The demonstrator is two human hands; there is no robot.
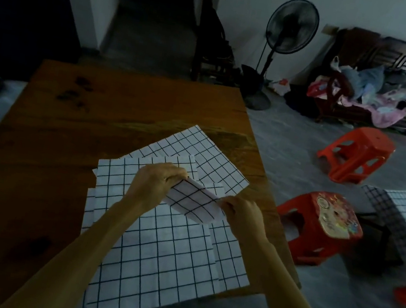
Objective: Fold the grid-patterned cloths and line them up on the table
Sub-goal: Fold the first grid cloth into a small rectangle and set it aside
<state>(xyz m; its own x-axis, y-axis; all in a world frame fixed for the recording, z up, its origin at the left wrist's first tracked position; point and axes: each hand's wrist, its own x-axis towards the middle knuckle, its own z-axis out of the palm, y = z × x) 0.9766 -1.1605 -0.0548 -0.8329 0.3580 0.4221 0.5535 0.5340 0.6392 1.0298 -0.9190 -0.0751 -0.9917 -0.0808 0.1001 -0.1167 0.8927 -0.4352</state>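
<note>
Your left hand and right hand both pinch a small folded grid cloth above flat cloths on the counter.

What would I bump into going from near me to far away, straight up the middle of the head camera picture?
Big grid cloth lying flat → small grid cloth held up by the left hand and right hand → tilted grid cloth → bare wooden table → dark chair by the wall.

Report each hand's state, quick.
Left hand: pinching the folded cloth.
Right hand: pinching the same cloth's other end.
</note>
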